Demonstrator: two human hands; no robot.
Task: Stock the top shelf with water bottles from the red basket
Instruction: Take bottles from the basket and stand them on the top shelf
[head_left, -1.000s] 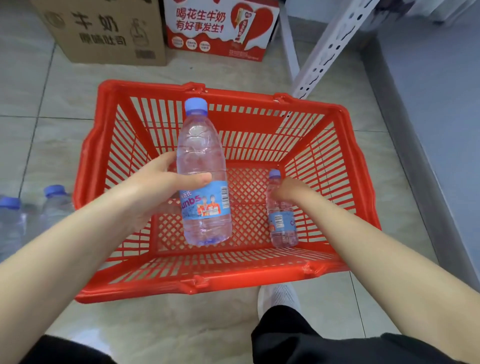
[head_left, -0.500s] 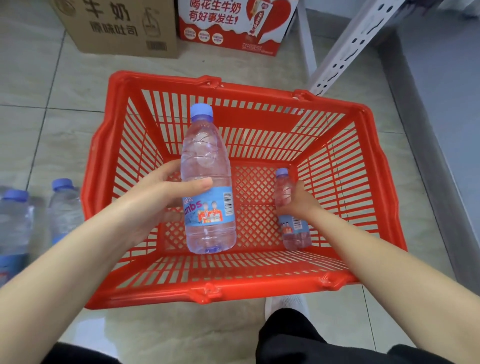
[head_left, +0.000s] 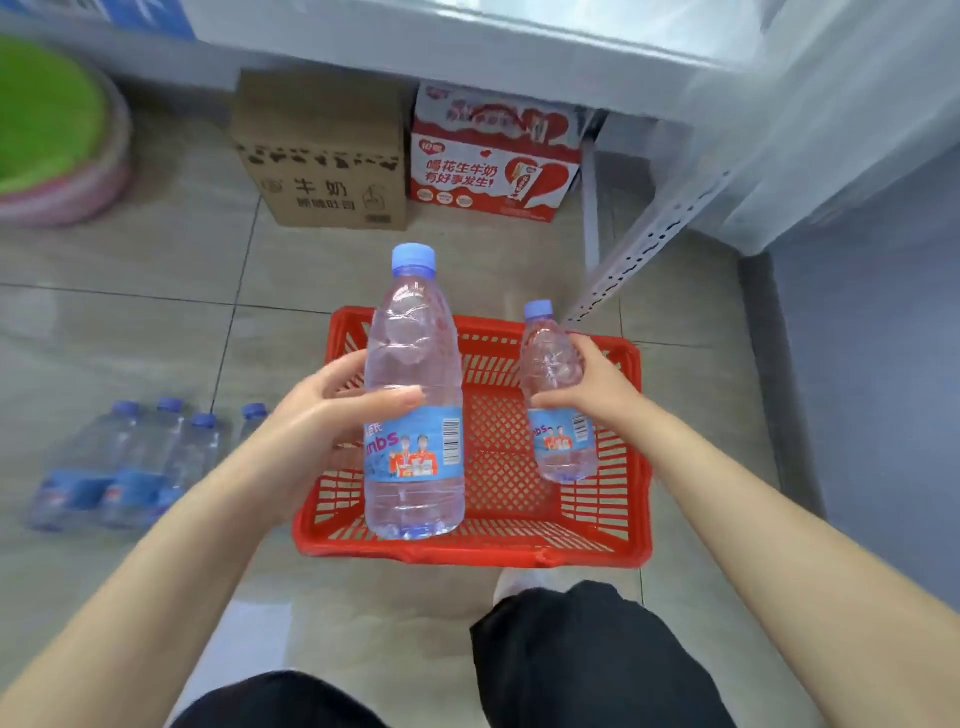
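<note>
The left hand (head_left: 322, 431) held a water bottle (head_left: 413, 374) upright over the near left part of the red basket (head_left: 519, 552), thumb laid across the front just above the label and fingers curled round behind. The right hand (head_left: 597, 387) gripped a second bottle (head_left: 556, 364) at its middle, fingers wrapped round it, over the basket's right side. The two bottles stood apart, blue caps up.

The basket sat on the tiled floor (head_left: 130, 322), its near rim just beyond a white shoe (head_left: 511, 584). A perforated upright (head_left: 644, 244) came down just beside its far right corner, and a grey wall (head_left: 872, 389) ran along the right. A strip of tile lay between the far rim and two cartons: a brown cardboard box (head_left: 327, 176) and a red-and-white carton (head_left: 493, 171), side by side under the edge of a pale shelf board (head_left: 519, 62).

Left of the basket, well apart from it, was a cluster of floor bottles (head_left: 135, 467) showing four blue caps, blurred. A green round object (head_left: 47, 119) lay at the far left.

Counted: two bottles in hand, one basket, two cartons.
</note>
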